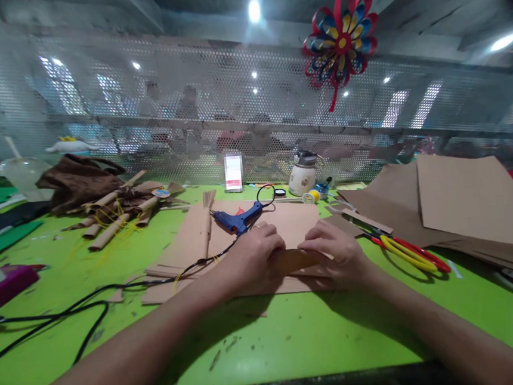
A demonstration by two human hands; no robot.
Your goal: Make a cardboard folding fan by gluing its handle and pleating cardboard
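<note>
Between my two hands is a curled strip of brown paper (297, 261), held low over a stack of brown paper sheets (175, 241). My left hand (261, 249) has its fingers bent round the strip's left end. At the other end, my right hand (335, 246) pinches it between thumb and fingers. Just beyond my left hand, a blue glue gun (237, 219) lies on the sheets with its black cable running left. Beside it rests a rolled paper piece with a fringed top (206, 227).
Scissors with red and yellow handles (408, 254) lie at right, near large brown sheets (472, 197). Several paper rolls with yellow string (111, 229) are piled at left before a dark brown bag (80, 179). A white jug (302, 173) and a lit phone (233, 172) stand behind.
</note>
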